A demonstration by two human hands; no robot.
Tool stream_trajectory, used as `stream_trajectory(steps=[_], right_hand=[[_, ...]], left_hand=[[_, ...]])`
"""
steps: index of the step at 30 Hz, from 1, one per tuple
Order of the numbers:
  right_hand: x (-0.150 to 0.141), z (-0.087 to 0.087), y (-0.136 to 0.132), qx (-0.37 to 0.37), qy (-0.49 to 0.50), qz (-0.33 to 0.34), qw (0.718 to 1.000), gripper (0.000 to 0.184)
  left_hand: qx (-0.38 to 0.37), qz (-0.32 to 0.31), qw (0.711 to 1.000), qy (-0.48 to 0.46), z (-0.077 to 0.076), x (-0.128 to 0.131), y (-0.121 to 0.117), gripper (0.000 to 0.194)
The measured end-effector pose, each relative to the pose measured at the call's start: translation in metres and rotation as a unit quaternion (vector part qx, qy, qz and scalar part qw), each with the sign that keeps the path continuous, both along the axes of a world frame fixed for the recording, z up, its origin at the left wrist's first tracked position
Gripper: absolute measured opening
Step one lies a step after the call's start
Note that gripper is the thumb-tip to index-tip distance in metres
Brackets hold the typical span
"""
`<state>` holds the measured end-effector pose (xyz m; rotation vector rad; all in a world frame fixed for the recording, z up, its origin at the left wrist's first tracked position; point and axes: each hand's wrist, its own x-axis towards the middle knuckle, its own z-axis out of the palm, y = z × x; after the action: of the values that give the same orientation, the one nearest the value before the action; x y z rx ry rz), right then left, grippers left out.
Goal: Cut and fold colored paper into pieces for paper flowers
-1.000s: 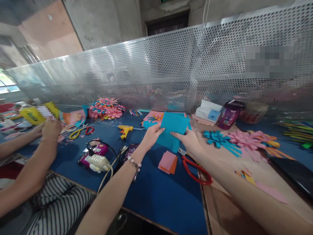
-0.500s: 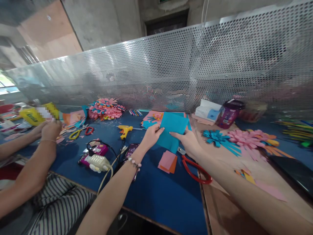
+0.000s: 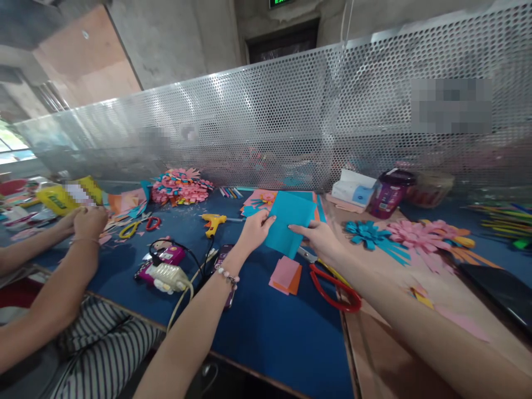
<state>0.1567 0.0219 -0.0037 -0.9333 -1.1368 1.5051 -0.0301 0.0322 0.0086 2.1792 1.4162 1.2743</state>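
Both of my hands hold a sheet of blue paper (image 3: 288, 221) up over the blue table. My left hand (image 3: 255, 228) pinches its left edge, thumb on top; a beaded bracelet circles that wrist. On the right edge, my right hand (image 3: 320, 239) grips the sheet between thumb and fingers. Below the paper lie small pink paper squares (image 3: 283, 272) with orange paper (image 3: 294, 281) under them. Red-handled scissors (image 3: 334, 291) rest beneath my right forearm, partly hidden by it. More coloured paper (image 3: 255, 200) lies behind the sheet.
Left of my hands are a yellow glue gun (image 3: 214, 223), a power strip (image 3: 168, 275) with cords and a phone (image 3: 224, 257). Paper flowers (image 3: 368, 234) and a purple cup (image 3: 388, 194) stand right. A co-worker's hands (image 3: 89, 221) are at far left; a perforated metal panel (image 3: 266, 122) runs behind.
The blue sheet has shifted slightly left and its lower part has swung a little, still in both hands. More of the scissors shows beside my right hand.
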Motion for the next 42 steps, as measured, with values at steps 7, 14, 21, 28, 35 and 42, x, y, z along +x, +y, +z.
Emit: stream_trajectory(steps=[7, 14, 21, 28, 35, 42], right_hand=[[0.009, -0.009, 0.013, 0.015, 0.015, 0.052, 0.998, 0.033], [0.017, -0.012, 0.018, 0.01, 0.002, 0.121, 0.993, 0.025], [0.022, -0.009, 0.021, -0.019, -0.007, 0.123, 0.992, 0.017], [0.024, -0.003, 0.02, -0.025, 0.002, 0.13, 0.991, 0.019], [0.024, -0.01, 0.023, -0.012, 0.014, 0.097, 0.995, 0.015], [0.025, -0.009, 0.023, -0.014, 0.008, 0.11, 0.994, 0.025]], left_hand=[[0.019, 0.009, 1.0, 0.003, 0.0, -0.01, 0.006, 0.029], [0.022, 0.018, 1.0, -0.005, -0.008, -0.006, 0.009, 0.025], [0.032, 0.016, 0.999, 0.013, -0.012, -0.004, 0.01, 0.02], [0.026, 0.018, 0.999, 0.029, -0.01, -0.003, 0.006, 0.021], [0.03, -0.002, 0.999, 0.045, -0.012, -0.001, 0.006, 0.021], [0.033, 0.002, 0.998, 0.049, -0.012, 0.0, 0.006, 0.021]])
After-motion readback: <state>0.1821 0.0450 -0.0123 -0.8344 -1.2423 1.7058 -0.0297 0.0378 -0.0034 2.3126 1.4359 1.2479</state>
